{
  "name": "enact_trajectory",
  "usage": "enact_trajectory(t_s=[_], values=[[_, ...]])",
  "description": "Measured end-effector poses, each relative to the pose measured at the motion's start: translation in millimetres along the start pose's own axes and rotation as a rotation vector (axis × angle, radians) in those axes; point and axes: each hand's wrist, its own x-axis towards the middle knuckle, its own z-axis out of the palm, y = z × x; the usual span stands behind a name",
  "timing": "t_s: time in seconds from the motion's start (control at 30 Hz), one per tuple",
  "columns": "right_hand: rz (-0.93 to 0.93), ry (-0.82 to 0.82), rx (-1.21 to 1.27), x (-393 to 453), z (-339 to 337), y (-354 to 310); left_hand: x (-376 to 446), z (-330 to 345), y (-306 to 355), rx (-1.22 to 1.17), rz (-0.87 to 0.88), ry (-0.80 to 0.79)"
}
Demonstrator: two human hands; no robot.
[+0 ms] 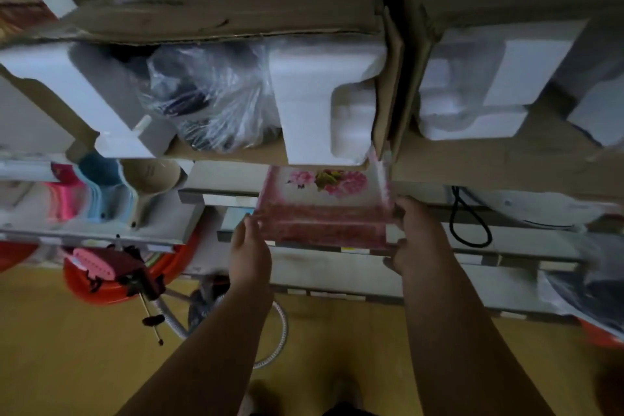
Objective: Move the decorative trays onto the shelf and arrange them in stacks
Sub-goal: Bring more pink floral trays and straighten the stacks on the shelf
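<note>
A stack of pink decorative trays (324, 209) with a flower print sits at the front of a grey metal shelf (472, 248), its far end hidden under a cardboard box. My left hand (250, 246) holds the stack's left front corner. My right hand (413, 233) grips the right front corner with fingers curled round the edge. Both forearms reach up from the bottom of the view.
Open cardboard boxes (216, 17) with white foam blocks (324, 98) and a plastic-wrapped item (212, 94) fill the level above. Coloured plastic scoops (101, 192) stand on the left shelf. Red basins (101, 284), a hose (280, 324) and a black cable (469, 219) are nearby. The floor is yellow.
</note>
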Motion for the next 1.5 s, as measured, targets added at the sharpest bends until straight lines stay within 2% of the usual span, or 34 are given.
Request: enact_trajectory(t_s=[0.13, 0.2, 0.3, 0.37, 0.43, 0.47, 0.5, 0.6, 0.83, 1.1, 1.23, 1.37, 1.5], values=[[-0.052, -0.043, 0.2, 2, -2, -2, -18, 30, 40, -0.298, -0.009, 0.024], [-0.078, -0.134, 0.326, 4, -4, 1, -21, 45, 55, -0.403, -0.004, 0.063], [-0.157, -0.231, 0.372, -9, -13, 3, -14, 46, 57, -0.597, 0.019, 0.087], [-0.199, -0.249, 0.396, -23, -18, 14, -12, 34, 55, -0.652, -0.066, -0.026], [-0.257, -0.286, 0.418, -37, -21, 31, -16, 16, 43, -0.487, -0.126, -0.114], [-0.275, -0.286, 0.454, -45, -22, 39, -24, 4, 36, -0.54, -0.196, -0.199], [-0.285, -0.27, 0.483, -52, -22, 46, -35, -10, 26, -0.531, -0.142, -0.277], [-0.314, -0.203, 0.543, -80, -18, 67, -57, -53, -5, -0.699, -0.082, -0.406], [-0.295, -0.214, 0.44, -156, 14, 170, -115, -188, -51, -0.83, -0.01, -0.384], [-0.117, -0.453, 0.251, -282, 112, 317, -184, -410, -89, -1.094, 0.161, -0.022], [0.005, -0.501, 0.104, -338, 160, 393, -220, -507, -117, -1.183, 0.204, 0.188], [0.12, -0.612, -0.06, -384, 196, 465, -249, -588, -154, -1.275, 0.238, 0.395], [0.204, -0.685, -0.231, -407, 235, 526, -267, -643, -188, -1.368, 0.27, 0.538]])
